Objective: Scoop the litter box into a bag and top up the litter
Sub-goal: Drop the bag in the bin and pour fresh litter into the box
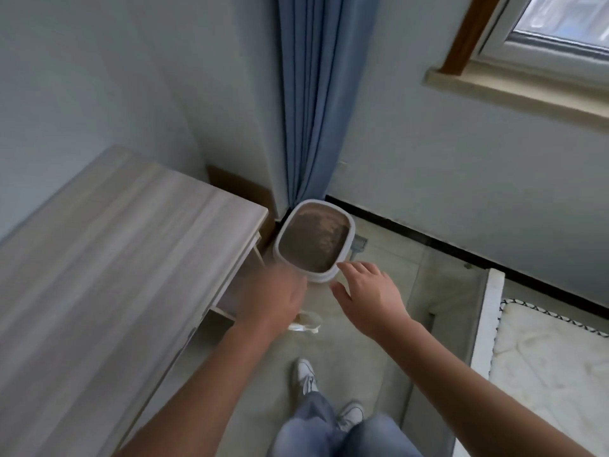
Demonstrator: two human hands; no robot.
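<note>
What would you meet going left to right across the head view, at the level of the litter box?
Wooden table → litter box → scoop → white bed frame

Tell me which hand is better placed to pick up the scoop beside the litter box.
Right, probably. The right hand is open near the scoop on the litter box's right side; the left hand is across it.

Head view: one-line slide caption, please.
Both hands, left and right, reach open toward the litter box on the floor by the blue curtain.
</note>
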